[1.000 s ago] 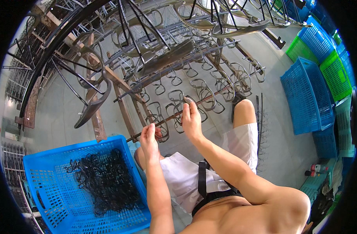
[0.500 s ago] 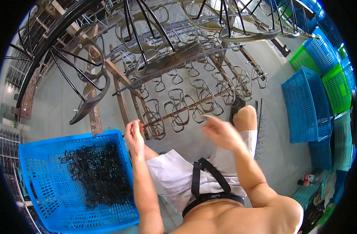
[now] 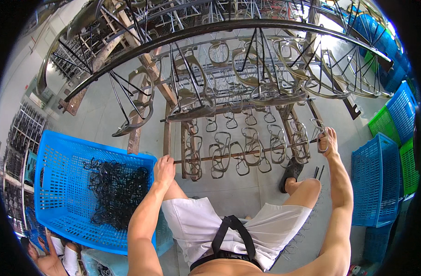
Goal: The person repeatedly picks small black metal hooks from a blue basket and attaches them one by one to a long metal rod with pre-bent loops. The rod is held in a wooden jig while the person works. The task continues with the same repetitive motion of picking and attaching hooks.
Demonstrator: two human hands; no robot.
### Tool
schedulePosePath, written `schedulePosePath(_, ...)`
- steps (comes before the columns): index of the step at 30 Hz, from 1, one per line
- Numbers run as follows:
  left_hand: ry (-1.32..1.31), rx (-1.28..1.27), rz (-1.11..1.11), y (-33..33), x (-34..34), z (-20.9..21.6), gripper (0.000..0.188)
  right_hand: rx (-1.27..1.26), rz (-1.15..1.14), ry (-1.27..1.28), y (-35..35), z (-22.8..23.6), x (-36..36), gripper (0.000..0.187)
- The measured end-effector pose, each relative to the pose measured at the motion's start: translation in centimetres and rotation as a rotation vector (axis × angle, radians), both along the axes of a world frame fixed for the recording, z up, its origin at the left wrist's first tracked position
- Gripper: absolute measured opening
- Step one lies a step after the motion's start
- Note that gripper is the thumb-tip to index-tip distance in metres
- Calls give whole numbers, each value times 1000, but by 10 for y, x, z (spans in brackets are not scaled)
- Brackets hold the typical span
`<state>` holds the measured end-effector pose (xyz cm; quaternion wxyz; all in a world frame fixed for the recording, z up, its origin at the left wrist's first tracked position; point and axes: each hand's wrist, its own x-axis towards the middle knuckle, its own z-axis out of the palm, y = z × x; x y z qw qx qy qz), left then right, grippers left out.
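The left hand (image 3: 164,170) is closed round the left end of a thin brown rod (image 3: 203,159), and the right hand (image 3: 328,140) grasps its other end. The rod stretches between them beyond the knees, with grey loop-shaped frames (image 3: 229,146) along it. Just beside the left hand, a blue basket (image 3: 58,184) holds tangled black pieces (image 3: 116,193).

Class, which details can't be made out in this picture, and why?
Head view:
- brown rod, left end: hidden by the left hand
- right hand, exact grip: hidden by its own fingers
- black pieces, count: too small and tangled
- co-worker, lower legs: cut off by the lower edge
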<state>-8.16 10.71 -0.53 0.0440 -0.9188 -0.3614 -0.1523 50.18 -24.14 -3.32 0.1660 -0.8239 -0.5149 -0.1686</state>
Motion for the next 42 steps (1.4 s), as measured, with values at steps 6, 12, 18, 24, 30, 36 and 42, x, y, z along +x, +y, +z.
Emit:
schedulePosePath(6,-116,-92,-92,-53,9,21,14,-33,-59,-158,-66,94,-16,6)
schedulePosePath(12,-141,-167,-145,-47,40,-76,14,-277,-27,-100,-110,74,-16,16)
schedulePosePath(18,-236,-211,170,-70,33,-66,17,-231,-106,8,-91,-44,-32,11)
schedulePosePath(24,-291,-62,544,-51,2,-11,25,-318,-195,241,-59,-123,-45,25)
schedulePosePath(30,-139,-167,690,-34,12,-7,26,-241,-163,295,-9,-167,-55,29)
schedulePosePath(36,-65,-167,708,-22,8,-4,18,-170,-81,321,46,-183,-47,22)
schedulePosePath(42,-1,7,453,6,1,-34,29,-304,-140,293,75,-190,0,21)
